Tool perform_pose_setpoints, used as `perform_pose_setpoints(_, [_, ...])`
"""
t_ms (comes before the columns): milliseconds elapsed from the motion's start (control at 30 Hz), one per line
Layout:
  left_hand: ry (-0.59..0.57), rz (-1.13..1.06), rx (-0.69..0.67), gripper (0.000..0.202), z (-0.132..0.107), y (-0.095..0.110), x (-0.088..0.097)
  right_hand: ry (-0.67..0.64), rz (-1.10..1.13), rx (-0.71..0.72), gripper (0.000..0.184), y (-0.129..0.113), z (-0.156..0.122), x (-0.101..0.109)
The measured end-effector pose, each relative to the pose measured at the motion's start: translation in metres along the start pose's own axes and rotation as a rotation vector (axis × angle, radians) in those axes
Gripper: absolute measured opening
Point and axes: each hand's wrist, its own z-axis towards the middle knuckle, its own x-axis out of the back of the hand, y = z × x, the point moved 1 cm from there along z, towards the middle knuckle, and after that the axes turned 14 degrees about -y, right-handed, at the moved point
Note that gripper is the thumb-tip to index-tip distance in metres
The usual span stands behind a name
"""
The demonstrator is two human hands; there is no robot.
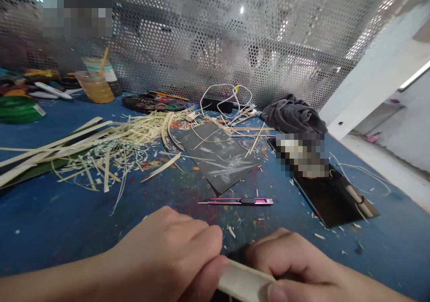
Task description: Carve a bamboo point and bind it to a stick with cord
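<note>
My left hand is closed round one end of a pale, flat strip that looks like split bamboo. Thumb and curled fingers of my right hand grip the same strip further right. Both hands are at the bottom edge of the view, with the strip stretched between them. Just beyond them on the blue table lies a pink utility knife, its thin blade out to the left. Behind the knife is a dark grey sheet of sandpaper, scuffed with pale dust and a few slivers.
Bamboo strips and shavings are heaped at the left. A black phone and a grey cloth lie at the right. A cup of amber liquid, a paint palette and a white cable line the perforated metal screen.
</note>
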Motion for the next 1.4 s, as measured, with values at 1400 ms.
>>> perform_pose_setpoints(1400, [0.087, 0.046, -0.045, 0.056, 0.004, 0.001, 0.001, 0.001, 0.070, 0.164, 0.038, 0.007, 0.004, -0.002])
